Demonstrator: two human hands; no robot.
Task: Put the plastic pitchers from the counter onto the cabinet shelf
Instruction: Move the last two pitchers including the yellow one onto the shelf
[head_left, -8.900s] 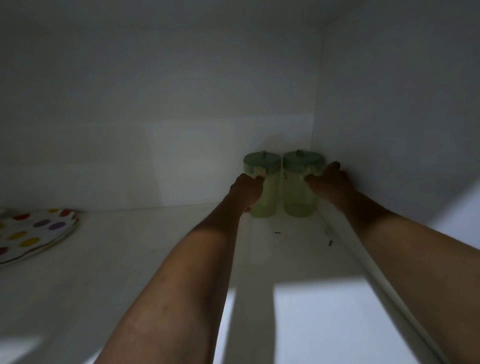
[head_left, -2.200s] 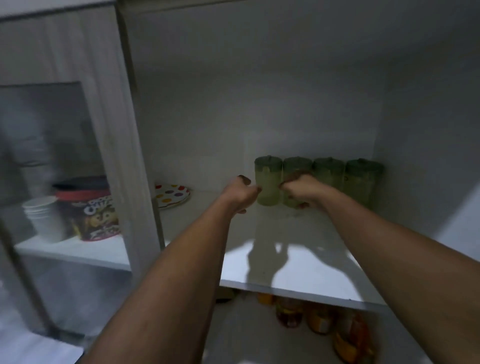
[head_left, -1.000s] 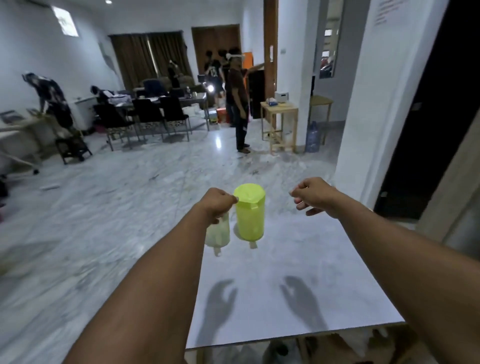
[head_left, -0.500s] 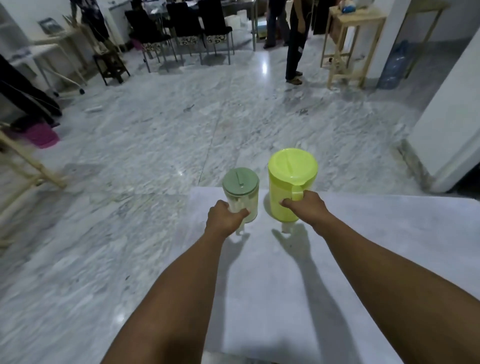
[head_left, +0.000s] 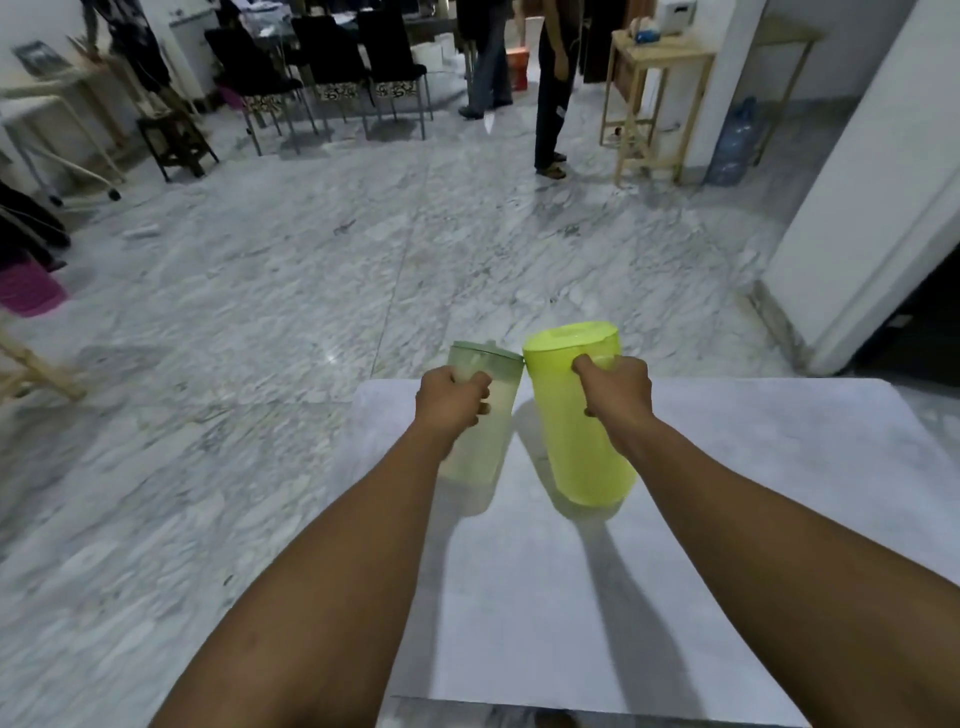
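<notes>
The larger pitcher (head_left: 587, 447) is bright yellow-green plastic, opaque, smooth and faintly glossy, its lid (head_left: 569, 338) of the same stuff. The smaller pitcher (head_left: 480, 441) is pale, translucent plastic with a cloudy, frosted look, topped by a duller sage-green plastic lid (head_left: 488, 356). Both hang over the far edge of the counter (head_left: 753, 493), a matt white surface with a smooth, slightly chalky finish. Beyond that edge the floor (head_left: 311, 270) is grey-veined marble, polished and glossy, catching light spots. The side table (head_left: 654, 93) is bare, pale wood.
</notes>
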